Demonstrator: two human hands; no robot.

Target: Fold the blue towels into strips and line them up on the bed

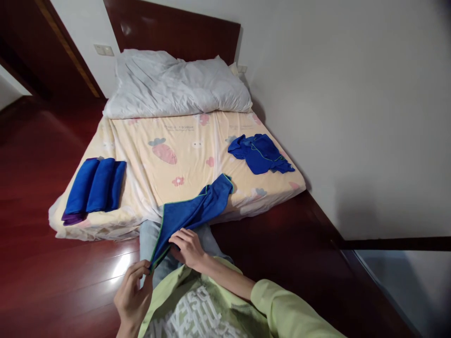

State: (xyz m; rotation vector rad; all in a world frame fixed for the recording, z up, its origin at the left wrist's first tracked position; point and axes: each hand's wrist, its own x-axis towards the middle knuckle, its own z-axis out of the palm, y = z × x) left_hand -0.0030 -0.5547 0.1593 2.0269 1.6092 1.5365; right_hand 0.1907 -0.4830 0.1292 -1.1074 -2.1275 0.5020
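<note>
A blue towel (195,209) with green edging stretches from my hands up onto the front of the bed. My left hand (134,288) pinches one corner of it, low and to the left. Further along the near edge, my right hand (188,246) has its fingers curled over the cloth. Between the two hands the edge runs fairly straight, while the far end lies bunched on the sheet. Rolled blue towels (97,184), with a purple one beneath, lie side by side at the bed's left. A crumpled heap of blue towels (262,152) rests on the right.
The bed (190,157) has a cream sheet with carrot prints. A white quilt (179,89) is piled against the dark headboard (176,28). A white wall (345,103) borders the bed's right side; dark red wooden floor (42,188) lies to the left.
</note>
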